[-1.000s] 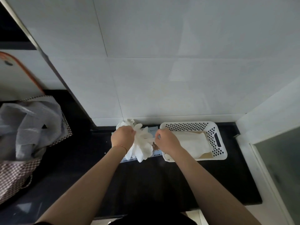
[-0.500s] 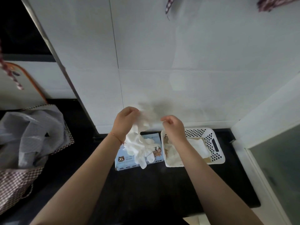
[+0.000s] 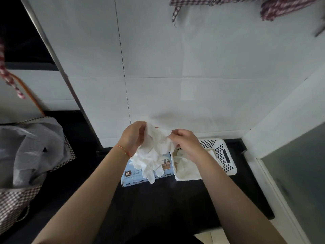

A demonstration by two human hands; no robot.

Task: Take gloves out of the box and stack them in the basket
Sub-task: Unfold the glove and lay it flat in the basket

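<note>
A bunch of white gloves (image 3: 154, 152) hangs in the air above the light-blue glove box (image 3: 133, 178) marked XL, which lies on the black counter. My left hand (image 3: 133, 136) grips the bunch at its top left. My right hand (image 3: 184, 141) pinches the cuff edge at the top right. Right of the box stands the white perforated basket (image 3: 226, 159), with white gloves (image 3: 184, 166) lying inside it. My right forearm crosses over the basket's left part and hides some of it.
A checked bag (image 3: 26, 191) with grey plastic in it stands at the left on the counter (image 3: 158, 208). White tiled wall rises behind. Checked cloth (image 3: 263, 7) hangs at the top right. A frosted glass panel (image 3: 299, 182) borders the right.
Both hands have lifted the bunch of gloves up off the box, from box level to above it. The view has tilted upward, and the right hand has closed in on the cuff.
</note>
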